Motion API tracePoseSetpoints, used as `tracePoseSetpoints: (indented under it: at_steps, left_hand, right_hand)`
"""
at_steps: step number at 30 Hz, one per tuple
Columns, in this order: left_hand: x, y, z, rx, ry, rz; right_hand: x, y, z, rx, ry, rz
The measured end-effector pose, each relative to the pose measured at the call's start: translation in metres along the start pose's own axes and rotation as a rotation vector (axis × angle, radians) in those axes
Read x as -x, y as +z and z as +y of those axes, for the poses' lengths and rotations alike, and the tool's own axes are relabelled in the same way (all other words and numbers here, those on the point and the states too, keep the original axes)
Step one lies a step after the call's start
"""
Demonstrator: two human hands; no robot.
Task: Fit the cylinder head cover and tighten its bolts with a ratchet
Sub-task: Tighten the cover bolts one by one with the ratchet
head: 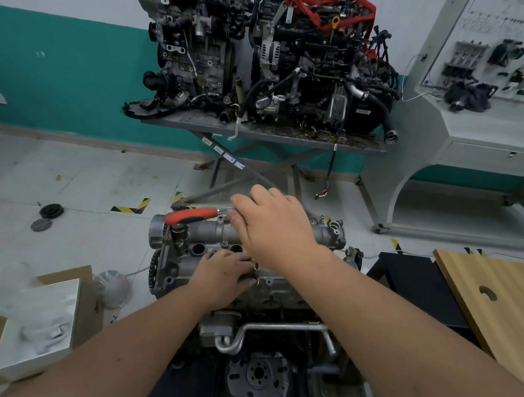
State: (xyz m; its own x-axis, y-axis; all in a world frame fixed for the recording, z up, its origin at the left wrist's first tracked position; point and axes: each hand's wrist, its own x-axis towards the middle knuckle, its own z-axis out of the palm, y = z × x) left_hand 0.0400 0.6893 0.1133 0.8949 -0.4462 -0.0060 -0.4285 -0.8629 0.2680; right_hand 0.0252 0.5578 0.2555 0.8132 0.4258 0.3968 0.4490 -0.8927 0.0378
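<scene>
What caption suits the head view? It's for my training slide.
Right hand works the orange-handled ratchet on the cylinder head cover while the left hand rests nearby.

two engines (pixel 268 55) on stand, wooden board (pixel 500 304)

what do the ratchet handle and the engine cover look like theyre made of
Ratchet handle: likely rubber or plastic, a smooth orange-red grip with a black strip, on a shiny metal shaft.
Engine cover: looks like cast metal, perhaps aluminium, going by its dull, grainy, unpainted grey surface.
</scene>
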Motion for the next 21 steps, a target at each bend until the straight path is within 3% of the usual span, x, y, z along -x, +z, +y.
tracePoseSetpoints:
  at_steps: [3, 7, 9, 12, 16, 19, 21]
  left_hand:
    - [-0.001, 0.002, -0.001, 0.000, -0.001, -0.024]
    - [-0.003, 0.003, -0.003, 0.030, 0.001, -0.040]
    - [-0.003, 0.004, -0.004, 0.045, -0.001, -0.038]
    - [-0.004, 0.004, -0.003, 0.027, -0.007, -0.044]
    - [-0.003, 0.004, -0.002, 0.003, -0.005, -0.029]
    - [-0.003, 0.004, -0.002, 0.018, -0.011, -0.035]
    - [-0.004, 0.004, -0.002, 0.011, -0.005, -0.045]
  right_hand:
    - [-0.008, -0.006, 0.002, -0.083, 0.130, -0.071]
    - [-0.015, -0.019, 0.011, -0.404, 0.428, -0.198]
    - [-0.014, -0.024, 0.011, -0.687, 0.539, -0.255]
    - [-0.011, -0.022, 0.006, -1.354, 0.786, -0.268]
    - [0.003, -0.002, 0.002, -2.115, 0.897, -0.056]
    - [0.007, 0.011, -0.003, -2.184, 0.867, 0.155]
    - [0.008, 0.019, -0.003, -2.015, 0.841, 0.258]
